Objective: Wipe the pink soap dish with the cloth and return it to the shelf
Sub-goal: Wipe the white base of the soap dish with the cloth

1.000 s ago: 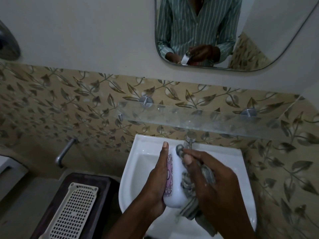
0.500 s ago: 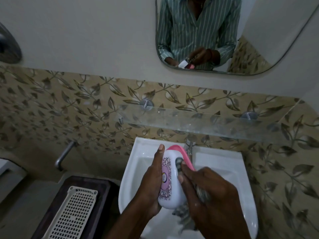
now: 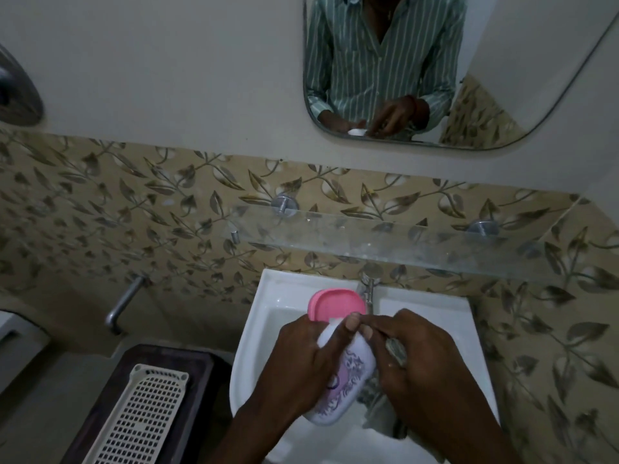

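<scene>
**Wiping under way, shelf return not yet done**

The pink soap dish (image 3: pixel 338 363) is gripped from its left side in the left hand (image 3: pixel 301 366), above the middle of the basin (image 3: pixel 268 296). Against its right side the cloth (image 3: pixel 395 349) is clutched in the closed right hand (image 3: pixel 422 360). The glass shelf (image 3: pixel 402 242) above is seen without the dish

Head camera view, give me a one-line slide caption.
Left hand holds the pink soap dish over the sink while right hand wipes with the cloth.
</scene>
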Demonstrator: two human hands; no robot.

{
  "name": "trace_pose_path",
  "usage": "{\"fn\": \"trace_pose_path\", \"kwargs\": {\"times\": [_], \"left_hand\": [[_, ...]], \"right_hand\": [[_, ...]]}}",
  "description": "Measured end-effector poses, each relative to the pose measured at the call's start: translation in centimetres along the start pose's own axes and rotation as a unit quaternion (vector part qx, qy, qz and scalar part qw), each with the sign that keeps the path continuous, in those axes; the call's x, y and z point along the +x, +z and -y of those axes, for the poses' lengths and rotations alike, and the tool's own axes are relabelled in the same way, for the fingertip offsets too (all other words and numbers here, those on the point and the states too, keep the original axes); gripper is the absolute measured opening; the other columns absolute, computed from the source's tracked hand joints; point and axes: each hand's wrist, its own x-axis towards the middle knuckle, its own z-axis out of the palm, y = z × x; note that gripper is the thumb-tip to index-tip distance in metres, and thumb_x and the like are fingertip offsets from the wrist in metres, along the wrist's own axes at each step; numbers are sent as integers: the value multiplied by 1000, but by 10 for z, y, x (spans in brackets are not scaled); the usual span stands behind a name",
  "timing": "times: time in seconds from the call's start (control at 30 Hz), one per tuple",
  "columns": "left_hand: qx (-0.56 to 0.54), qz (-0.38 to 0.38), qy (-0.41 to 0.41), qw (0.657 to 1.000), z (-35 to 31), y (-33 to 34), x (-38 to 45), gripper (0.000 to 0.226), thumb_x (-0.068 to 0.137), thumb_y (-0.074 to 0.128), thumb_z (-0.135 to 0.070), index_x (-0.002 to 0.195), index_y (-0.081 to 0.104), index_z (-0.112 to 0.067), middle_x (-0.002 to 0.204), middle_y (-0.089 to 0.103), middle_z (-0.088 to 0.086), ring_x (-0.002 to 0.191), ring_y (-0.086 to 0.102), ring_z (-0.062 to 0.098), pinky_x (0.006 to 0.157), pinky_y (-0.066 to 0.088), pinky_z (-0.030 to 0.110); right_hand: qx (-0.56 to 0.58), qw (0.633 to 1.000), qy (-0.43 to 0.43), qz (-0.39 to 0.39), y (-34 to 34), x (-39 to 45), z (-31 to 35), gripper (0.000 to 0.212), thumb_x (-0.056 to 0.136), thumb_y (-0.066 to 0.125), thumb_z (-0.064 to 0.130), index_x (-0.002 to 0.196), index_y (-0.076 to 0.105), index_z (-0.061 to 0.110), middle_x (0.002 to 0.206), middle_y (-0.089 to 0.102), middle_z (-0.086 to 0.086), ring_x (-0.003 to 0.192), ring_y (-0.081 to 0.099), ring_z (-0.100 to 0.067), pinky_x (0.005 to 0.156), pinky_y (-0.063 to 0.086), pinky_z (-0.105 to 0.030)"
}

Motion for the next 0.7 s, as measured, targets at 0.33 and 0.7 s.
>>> {"fn": "trace_pose_path", "kwargs": {"times": [0.33, 0.7], "left_hand": [[-53, -57, -68, 995, -15, -3, -5, 69, 85, 18, -79, 50, 46, -26, 45, 55, -7, 49, 61, 12, 59, 53, 31], [-237, 60, -223, 944, -26, 4, -7, 90, 69, 19, -93, 68, 78, -25, 80, 82, 3, 81, 78, 16, 88, 58, 34]], "right_hand": [[-17, 999, 31, -9, 7, -8, 2, 26, 92, 53, 28, 110, 70, 22, 84, 56, -3, 73, 58, -19, 68, 53, -39], [-19, 997, 10, 77, 19, -15, 15, 31, 86, 56, 34, 116, 63, 35, 108, 49, 0, 69, 61, -16, 62, 58, -29]]}}
